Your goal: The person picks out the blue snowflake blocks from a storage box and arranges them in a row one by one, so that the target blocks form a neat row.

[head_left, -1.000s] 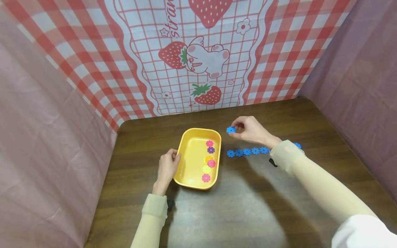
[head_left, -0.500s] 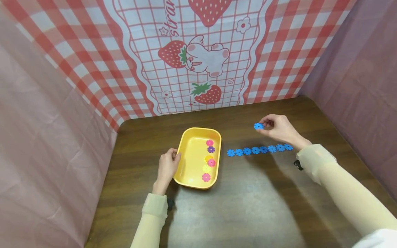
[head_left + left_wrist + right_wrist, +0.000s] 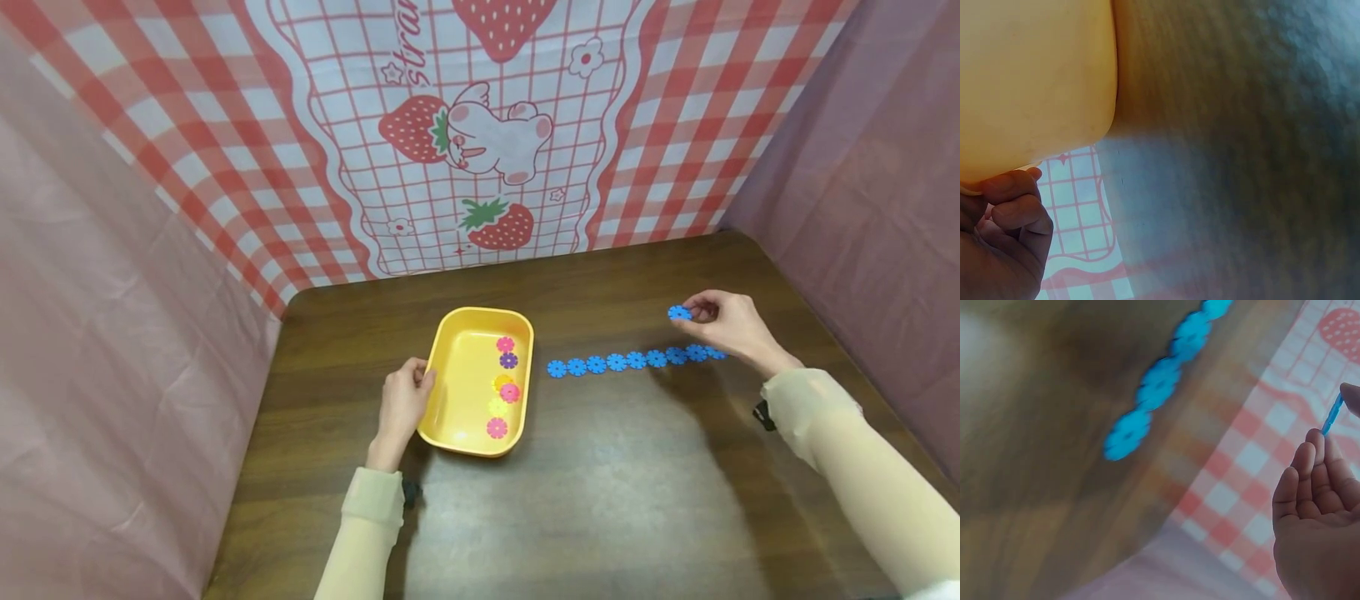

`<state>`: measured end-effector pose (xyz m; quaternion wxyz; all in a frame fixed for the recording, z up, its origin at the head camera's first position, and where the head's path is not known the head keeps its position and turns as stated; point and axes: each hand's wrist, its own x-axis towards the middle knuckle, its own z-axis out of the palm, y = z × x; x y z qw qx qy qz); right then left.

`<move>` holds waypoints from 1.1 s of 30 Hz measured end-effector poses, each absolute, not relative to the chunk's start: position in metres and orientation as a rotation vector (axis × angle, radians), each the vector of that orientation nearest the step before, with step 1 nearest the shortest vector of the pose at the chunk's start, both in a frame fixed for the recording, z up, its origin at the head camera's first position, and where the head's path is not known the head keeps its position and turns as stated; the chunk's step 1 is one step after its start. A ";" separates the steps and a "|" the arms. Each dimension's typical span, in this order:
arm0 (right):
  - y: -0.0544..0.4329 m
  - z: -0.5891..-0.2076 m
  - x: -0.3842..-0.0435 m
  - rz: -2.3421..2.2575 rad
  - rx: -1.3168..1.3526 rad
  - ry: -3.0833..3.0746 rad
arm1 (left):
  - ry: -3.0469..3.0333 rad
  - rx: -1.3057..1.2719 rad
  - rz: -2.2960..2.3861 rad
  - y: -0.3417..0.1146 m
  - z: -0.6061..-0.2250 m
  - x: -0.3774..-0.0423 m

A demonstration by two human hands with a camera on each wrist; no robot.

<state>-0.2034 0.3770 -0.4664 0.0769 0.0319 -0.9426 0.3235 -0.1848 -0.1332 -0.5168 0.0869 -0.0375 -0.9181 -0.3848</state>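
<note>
Right hand (image 3: 723,323) pinches a blue disc (image 3: 680,312) in its fingers just above the row's (image 3: 626,361) right end (left hand (image 3: 402,402) grips the tray (image 3: 450,367) rim), next likely needs lowering it beside the last disc on the desk

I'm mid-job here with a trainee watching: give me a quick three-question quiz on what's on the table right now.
1. True or false: the right hand pinches a blue flower disc.
2. Where does the row of blue discs lie? A) inside the yellow tray B) on the table right of the tray C) under the left hand
3. Fill in: the left hand holds the rim of the ____.

Key: 1 true. 2 B. 3 yellow tray, which holds pink, purple and yellow discs.
</note>
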 end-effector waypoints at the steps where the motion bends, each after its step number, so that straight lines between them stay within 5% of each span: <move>1: 0.382 -0.468 -0.202 0.959 0.080 -2.828 | -2.738 -0.109 -1.144 -0.133 -0.517 -0.185; 33: 0.468 -0.526 -0.178 0.840 -0.096 -2.932 | -2.736 -0.110 -1.163 -0.134 -0.517 -0.185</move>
